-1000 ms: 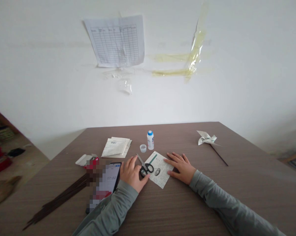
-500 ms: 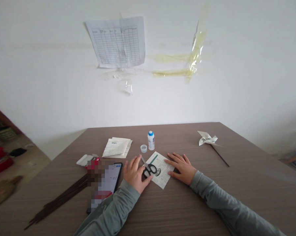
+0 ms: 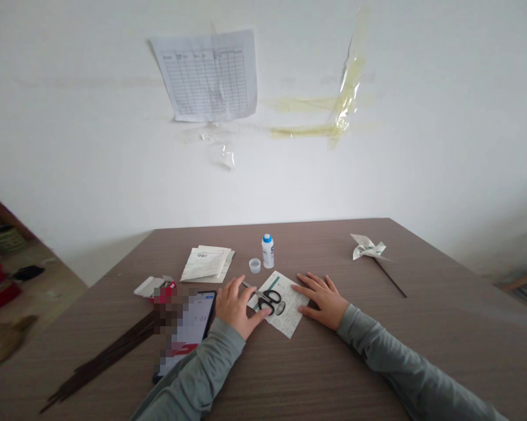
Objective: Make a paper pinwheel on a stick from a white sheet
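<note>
A square of printed paper [image 3: 285,321] lies turned on one corner on the table. Black-handled scissors [image 3: 270,296] rest on its left part, blades pointing left and slightly away. My left hand [image 3: 232,310] is beside them with fingers and thumb apart; the thumb tip is at the lower handle loop, and whether it presses on it I cannot tell. My right hand [image 3: 327,301] lies flat, fingers spread, with some fingertips on the paper's right edge. Behind the paper stand a white glue bottle with a blue top [image 3: 267,251] and a translucent cap [image 3: 255,266].
A paper pinwheel [image 3: 368,248] on a dark stick lies at the right. Folded papers [image 3: 206,263], a small red-and-white box [image 3: 152,286], a phone [image 3: 197,321] and a bundle of dark sticks [image 3: 101,359] are at the left. A wall rises behind the table [image 3: 443,327].
The scissors have turned, their blades swinging further left and their handles shifting slightly. My left hand has moved a little left, its thumb still near the handles. My right hand stays put.
</note>
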